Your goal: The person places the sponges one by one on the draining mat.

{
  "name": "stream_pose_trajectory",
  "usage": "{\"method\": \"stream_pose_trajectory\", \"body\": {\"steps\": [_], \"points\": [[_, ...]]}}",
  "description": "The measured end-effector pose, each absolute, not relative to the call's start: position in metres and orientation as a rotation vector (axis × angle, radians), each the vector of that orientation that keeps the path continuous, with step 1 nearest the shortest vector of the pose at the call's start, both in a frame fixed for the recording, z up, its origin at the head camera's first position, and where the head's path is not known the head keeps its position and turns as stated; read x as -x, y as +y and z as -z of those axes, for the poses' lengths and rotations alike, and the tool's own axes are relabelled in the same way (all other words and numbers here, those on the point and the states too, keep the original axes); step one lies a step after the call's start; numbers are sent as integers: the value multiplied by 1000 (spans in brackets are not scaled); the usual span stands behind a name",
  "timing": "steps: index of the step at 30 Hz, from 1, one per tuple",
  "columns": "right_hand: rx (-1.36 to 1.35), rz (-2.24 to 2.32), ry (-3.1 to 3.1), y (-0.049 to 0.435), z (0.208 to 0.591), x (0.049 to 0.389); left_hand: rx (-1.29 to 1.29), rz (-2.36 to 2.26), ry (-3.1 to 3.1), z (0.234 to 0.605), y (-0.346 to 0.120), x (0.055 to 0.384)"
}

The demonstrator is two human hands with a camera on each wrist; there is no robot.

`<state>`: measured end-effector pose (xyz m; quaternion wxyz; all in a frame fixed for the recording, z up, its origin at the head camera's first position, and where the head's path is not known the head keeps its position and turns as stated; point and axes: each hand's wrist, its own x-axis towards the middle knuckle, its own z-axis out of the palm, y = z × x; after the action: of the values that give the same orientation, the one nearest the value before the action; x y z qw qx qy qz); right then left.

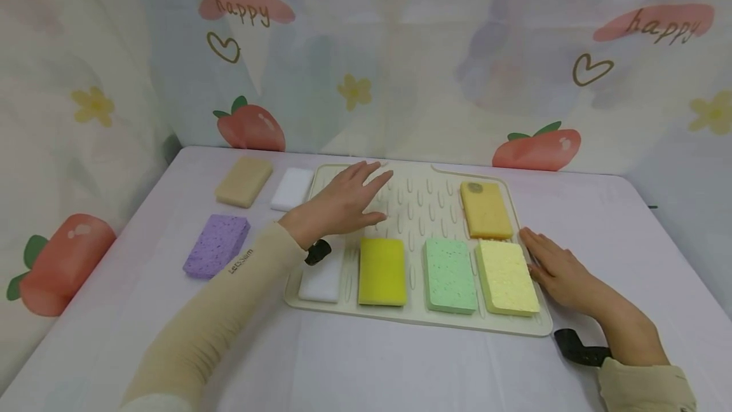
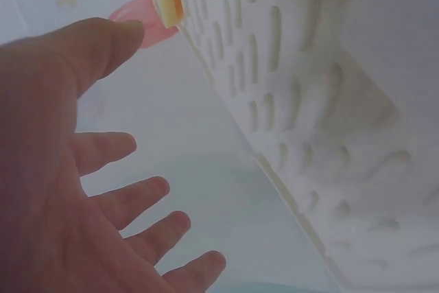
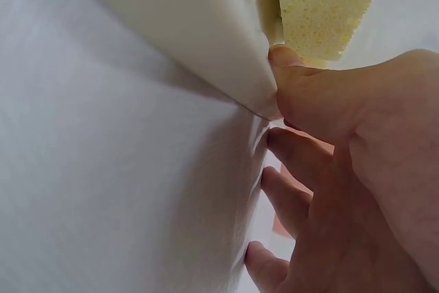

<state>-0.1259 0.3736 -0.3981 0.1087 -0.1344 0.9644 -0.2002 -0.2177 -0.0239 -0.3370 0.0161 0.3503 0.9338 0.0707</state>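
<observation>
My left hand (image 1: 343, 202) hovers over the left part of a cream ridged mat (image 1: 420, 208), its fingers spread and holding nothing. In the left wrist view, the left hand's fingers (image 2: 134, 200) are apart from the mat. On the table at the mat's right edge rests my right hand (image 1: 563, 272). Its thumb (image 3: 315, 97) touches the mat's rim beside a pale yellow sponge (image 1: 507, 277). On the mat also lie a mint green sponge (image 1: 450, 275), a bright yellow sponge (image 1: 382, 272), a golden yellow sponge (image 1: 486, 210) and a white sponge (image 1: 321, 280), partly hidden by the left wrist.
Left of the mat, a tan sponge (image 1: 244, 182) and a purple sponge (image 1: 217, 245) lie on the white table (image 1: 354, 361). Another white sponge (image 1: 292, 188) sits against the mat's left edge. A printed curtain (image 1: 400, 81) stands behind the table.
</observation>
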Motion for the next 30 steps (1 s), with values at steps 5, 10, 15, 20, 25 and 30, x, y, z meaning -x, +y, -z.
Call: {"method": "stream_pose_trajectory", "body": {"steps": [5,10,15,20,25,30], "points": [[392,594,2835,374,399,126,-1083,-215,2942,341,-37,217],[397,599,2837,374,400,126,-1026,-211,2938,347,-48,217],[394,591,2842,374,400,126,-940,-216,2924,351,-57,218],[391,585,2840,373,399,126,-829,-199,2915,357,-66,218],[389,581,2842,373,399,126,-766,-227,2904,361,-77,218],[385,581,2844,373,399,126,-733,-222,2899,362,-87,220]]}}
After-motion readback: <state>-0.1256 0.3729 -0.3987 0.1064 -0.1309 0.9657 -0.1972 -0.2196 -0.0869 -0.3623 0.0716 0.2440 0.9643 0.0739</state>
